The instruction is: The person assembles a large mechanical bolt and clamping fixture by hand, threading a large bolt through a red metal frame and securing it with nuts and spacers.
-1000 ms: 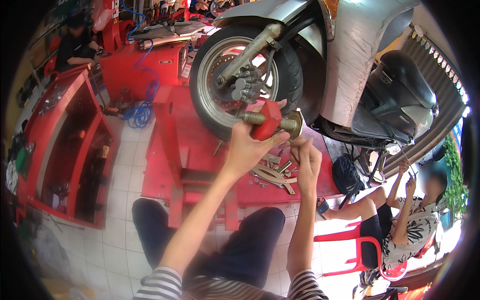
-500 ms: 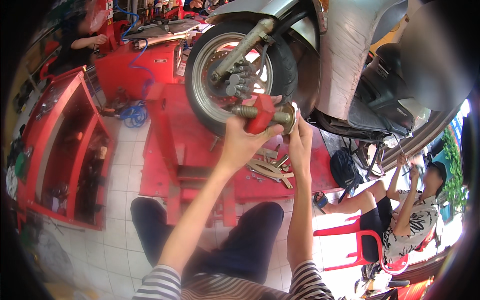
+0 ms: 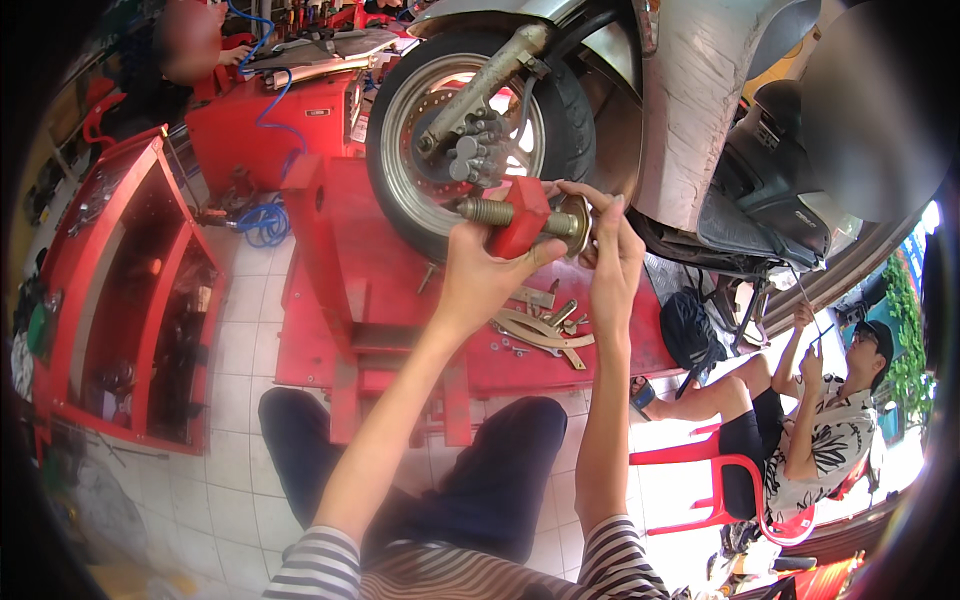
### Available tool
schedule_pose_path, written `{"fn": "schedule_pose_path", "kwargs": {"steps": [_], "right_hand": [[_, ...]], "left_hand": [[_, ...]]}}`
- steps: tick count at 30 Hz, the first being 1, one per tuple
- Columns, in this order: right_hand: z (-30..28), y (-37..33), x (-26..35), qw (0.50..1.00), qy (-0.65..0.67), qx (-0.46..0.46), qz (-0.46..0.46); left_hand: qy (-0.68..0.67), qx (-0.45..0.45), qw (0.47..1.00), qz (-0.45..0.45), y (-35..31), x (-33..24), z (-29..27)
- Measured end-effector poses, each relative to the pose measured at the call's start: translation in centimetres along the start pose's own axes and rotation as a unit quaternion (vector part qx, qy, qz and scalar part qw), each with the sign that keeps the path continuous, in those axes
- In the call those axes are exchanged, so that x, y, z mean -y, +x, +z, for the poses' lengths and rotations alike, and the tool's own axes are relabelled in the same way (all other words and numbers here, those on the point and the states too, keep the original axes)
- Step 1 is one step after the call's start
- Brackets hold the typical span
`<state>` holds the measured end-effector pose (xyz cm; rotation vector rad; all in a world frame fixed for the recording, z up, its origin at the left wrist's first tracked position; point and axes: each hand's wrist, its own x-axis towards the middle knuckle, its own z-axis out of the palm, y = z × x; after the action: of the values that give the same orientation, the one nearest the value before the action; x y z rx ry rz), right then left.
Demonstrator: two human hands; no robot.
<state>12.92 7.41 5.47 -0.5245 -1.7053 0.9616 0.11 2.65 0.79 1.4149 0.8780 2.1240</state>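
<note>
In front of the motor scooter's front wheel (image 3: 400,215), my left hand (image 3: 485,275) is closed round a red metal block (image 3: 522,218). A thick threaded bolt (image 3: 488,211) passes through this block and sticks out on both sides. On its right end is a round metal disc (image 3: 577,224) like a flange. My right hand (image 3: 614,255) grips the disc, its fingers curled over the rim. Part of the disc and some fingertips are hidden. Below the hands, curved metal pieces (image 3: 545,338), small bolts and nuts lie on the red lift platform (image 3: 380,290).
A red post (image 3: 322,250) rises from the platform to my left. Beyond it stand a red tool cart (image 3: 150,310), a coiled blue hose (image 3: 265,224) and a red cabinet (image 3: 250,135). Another person (image 3: 820,430) sits on a red chair (image 3: 745,475) at right; someone else is at back left.
My right hand has shifted its fingers, from upright against the disc's side to curled over its rim. My left hand keeps its hold on the block. The seated person's hands have moved slightly.
</note>
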Motion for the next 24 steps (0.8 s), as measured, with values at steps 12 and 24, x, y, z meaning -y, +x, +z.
{"fn": "schedule_pose_path", "kwargs": {"steps": [12, 24], "right_hand": [[-1.2, -3.7, -0.9, 0.997, 0.023, 0.019, -0.073], [0.5, -2.0, -4.0, 0.998, 0.000, -0.013, 0.055]], "left_hand": [[-0.002, 0.013, 0.998, 0.056, 0.3, -0.1, -0.1], [-0.013, -0.005, 1.000, 0.019, 0.1, -0.6, 0.2]]}}
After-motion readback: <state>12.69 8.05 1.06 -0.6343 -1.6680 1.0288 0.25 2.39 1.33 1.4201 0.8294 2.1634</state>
